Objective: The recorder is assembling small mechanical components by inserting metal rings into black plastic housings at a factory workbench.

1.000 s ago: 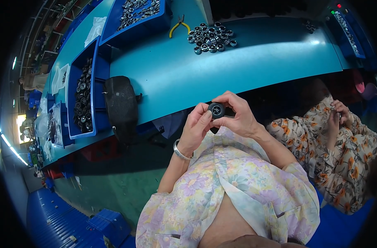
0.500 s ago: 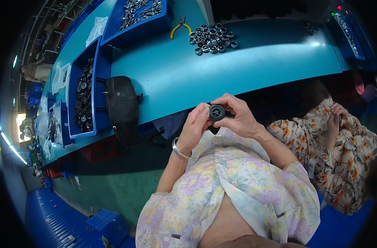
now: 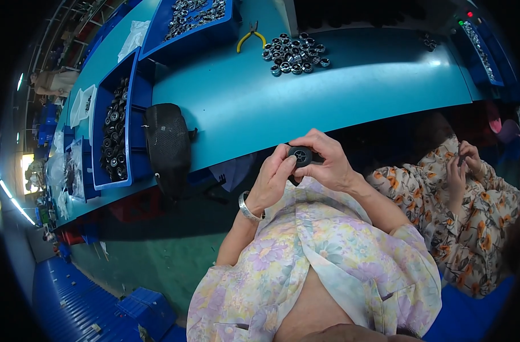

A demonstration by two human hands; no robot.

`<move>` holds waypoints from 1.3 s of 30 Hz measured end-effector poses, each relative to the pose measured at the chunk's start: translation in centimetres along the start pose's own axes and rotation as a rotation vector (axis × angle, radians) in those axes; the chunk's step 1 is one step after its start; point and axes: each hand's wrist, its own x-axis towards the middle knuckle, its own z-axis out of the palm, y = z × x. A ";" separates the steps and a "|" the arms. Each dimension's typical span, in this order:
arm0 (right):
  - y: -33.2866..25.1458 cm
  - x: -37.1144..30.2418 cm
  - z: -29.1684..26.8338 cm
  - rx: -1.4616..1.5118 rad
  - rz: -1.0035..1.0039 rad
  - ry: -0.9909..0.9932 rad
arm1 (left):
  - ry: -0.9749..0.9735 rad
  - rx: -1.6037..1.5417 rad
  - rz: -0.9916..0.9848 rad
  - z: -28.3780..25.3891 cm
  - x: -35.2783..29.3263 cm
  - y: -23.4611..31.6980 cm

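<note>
Between my two hands, just off the near edge of the table, is a small black toy wheel (image 3: 301, 155) with a spoked hub facing up. My left hand (image 3: 276, 172) grips its left side, the thumb lying on the wheel's face. Fingers and thumb of my right hand (image 3: 327, 158) close round the right side and rim. The wheel's underside is hidden. A heap of shiny chrome wheel hubs (image 3: 294, 54) lies farther off on the teal table (image 3: 237, 108), beside yellow-handled pliers (image 3: 251, 39).
A blue bin (image 3: 130, 131) of black wheels stands at the left, with a black mesh-covered object (image 3: 167, 142) against it. Behind is a blue bin (image 3: 206, 37) of chrome parts. At my right sits a co-worker (image 3: 462, 211) in a floral top, hands raised together.
My left thumb has moved right onto the wheel's face, and the hub looks darker. Both hands still hold the wheel in nearly the same place. The co-worker's hands have shifted slightly.
</note>
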 end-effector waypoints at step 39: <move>0.1 -0.5 -0.1 0.067 0.259 0.068 | 0.118 0.359 0.041 1.0 -0.2 -0.6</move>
